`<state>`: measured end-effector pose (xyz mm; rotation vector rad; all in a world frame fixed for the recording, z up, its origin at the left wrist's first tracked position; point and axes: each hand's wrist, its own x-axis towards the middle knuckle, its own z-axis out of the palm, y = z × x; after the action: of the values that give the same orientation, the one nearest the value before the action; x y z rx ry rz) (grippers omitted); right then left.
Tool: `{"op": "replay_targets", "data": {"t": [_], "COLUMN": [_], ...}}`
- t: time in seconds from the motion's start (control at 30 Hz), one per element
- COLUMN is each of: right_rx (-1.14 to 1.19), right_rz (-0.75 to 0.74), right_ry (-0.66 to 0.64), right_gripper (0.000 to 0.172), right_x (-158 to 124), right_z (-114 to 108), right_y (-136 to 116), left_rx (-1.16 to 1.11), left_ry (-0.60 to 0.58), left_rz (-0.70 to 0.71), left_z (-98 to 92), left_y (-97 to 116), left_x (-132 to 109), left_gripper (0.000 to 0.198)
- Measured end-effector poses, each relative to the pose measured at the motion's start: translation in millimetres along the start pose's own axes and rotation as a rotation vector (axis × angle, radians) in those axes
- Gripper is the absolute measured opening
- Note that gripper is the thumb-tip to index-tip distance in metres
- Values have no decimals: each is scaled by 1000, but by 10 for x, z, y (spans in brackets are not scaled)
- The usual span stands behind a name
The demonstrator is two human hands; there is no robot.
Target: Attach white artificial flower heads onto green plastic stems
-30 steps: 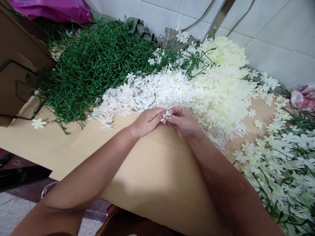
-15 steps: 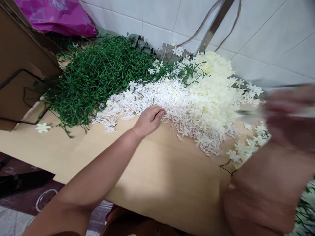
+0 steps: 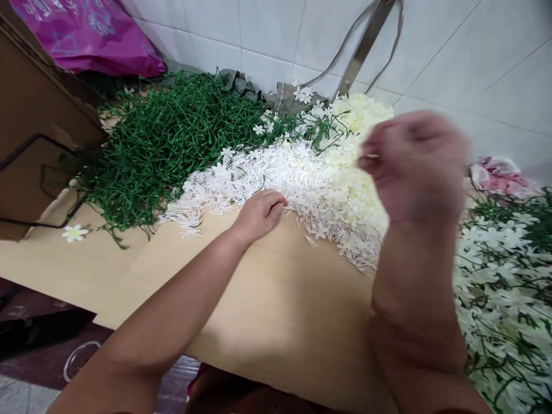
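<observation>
My left hand (image 3: 262, 214) rests on the board at the near edge of a heap of thin white stamen-like pieces (image 3: 282, 164). Its thumb and fingers are pressed together, and whatever may be between them is hidden. My right hand (image 3: 416, 167) is raised over the right side of a heap of pale yellow-white artificial flower heads (image 3: 360, 123). Motion smears its fingers; they look curled, but I cannot make out anything in them. Farther left lies a big tangle of green plastic stems (image 3: 181, 132).
Flowers on green stems (image 3: 509, 276) are piled at the right. A cardboard box (image 3: 38, 126) with a black wire frame stands at the left, a purple bag (image 3: 99, 40) behind it. One loose flower (image 3: 75, 233) lies near the box. A tiled wall (image 3: 267, 34) bounds the back.
My right hand has swung left from the right edge to over the flower-head heap, uncovering the stemmed flowers at the right. My left hand has stayed nearly in place; the view has shifted slightly.
</observation>
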<state>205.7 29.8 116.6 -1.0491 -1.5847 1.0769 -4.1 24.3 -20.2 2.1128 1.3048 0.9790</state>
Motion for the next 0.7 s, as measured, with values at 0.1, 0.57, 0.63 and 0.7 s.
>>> {"op": "replay_targets", "data": {"t": [0.1, 0.57, 0.63, 0.7], "right_rx": [-427, -319, -213, -145], "right_rz": [-121, -35, -2, 46], "right_ry": [-42, 267, 307, 294], "right_gripper": [18, 7, 10, 11], "right_x": [181, 300, 267, 216], "right_z": [425, 274, 247, 226], "right_y": [414, 886, 868, 856], "left_rx": [1, 89, 86, 80], "left_ry": [6, -18, -6, 9], "left_rz": [-7, -51, -46, -38], "left_z": [0, -12, -14, -9], "left_y": [-10, 18, 15, 8], "left_x": [-7, 10, 12, 10], "left_gripper": [23, 24, 24, 23]}}
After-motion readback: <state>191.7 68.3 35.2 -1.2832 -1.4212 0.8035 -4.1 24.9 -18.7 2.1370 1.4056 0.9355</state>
